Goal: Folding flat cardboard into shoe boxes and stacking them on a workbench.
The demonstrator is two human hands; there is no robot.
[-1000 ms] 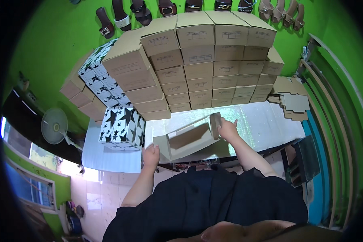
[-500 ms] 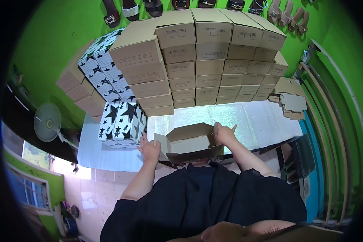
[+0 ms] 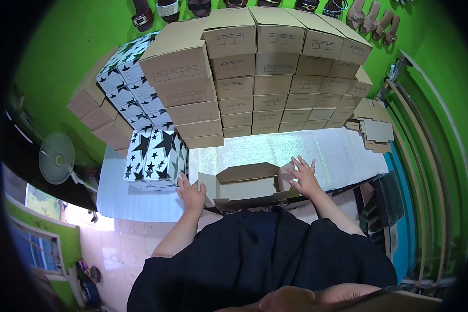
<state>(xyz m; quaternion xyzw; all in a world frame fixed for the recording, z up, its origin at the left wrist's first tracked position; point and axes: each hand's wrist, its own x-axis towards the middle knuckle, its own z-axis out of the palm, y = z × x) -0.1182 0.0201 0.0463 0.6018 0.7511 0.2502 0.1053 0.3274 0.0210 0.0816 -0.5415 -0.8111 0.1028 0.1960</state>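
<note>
An open cardboard box [image 3: 252,203] stands at the near edge of the white table, close to my body, with its pale inside facing up. Its side flaps stick out to left and right. At the left flap is my left hand [image 3: 192,196], fingers spread, thumb close to the cardboard. Beside the right flap my right hand [image 3: 305,177] is raised with its fingers stretched apart. Neither hand is closed around anything.
Stacked brown cardboard boxes [image 3: 273,86] form a wall at the back of the table [image 3: 333,151]. Star-patterned boxes [image 3: 164,153] stand left, near my left hand. Flattened cardboard pieces [image 3: 375,130] lie at the right end. Farther left is a fan [image 3: 57,157].
My right hand has moved right and its fingers have spread; the box's right flap now leans outward. My left hand has stayed almost in place by the left flap.
</note>
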